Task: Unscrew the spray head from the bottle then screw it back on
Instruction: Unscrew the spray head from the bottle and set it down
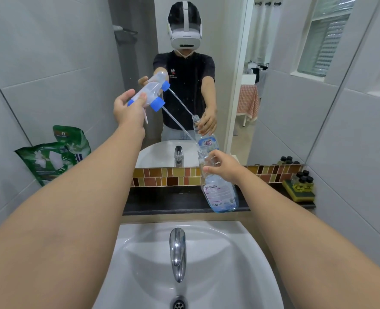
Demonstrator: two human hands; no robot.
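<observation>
My left hand point(127, 110) grips the clear spray head point(147, 94) with its blue screw collar point(158, 104), raised up and to the left, off the bottle. Its thin dip tube point(178, 123) slants down to the right, and its tip still sits at the bottle's open neck point(202, 153). My right hand point(226, 167) holds the clear bottle point(220, 192) around its upper part, tilted over the dark ledge. The bottle has a white label and a little bluish liquid at the bottom. The mirror behind repeats the hands, head and bottle.
A white sink point(240, 264) with a chrome tap point(177, 253) lies below my arms. A black ledge point(162, 204) and mosaic tile strip run under the mirror. Green detergent bags point(57, 152) lean at the left wall. Small dark-capped bottles on a yellow sponge point(300, 186) stand at the right.
</observation>
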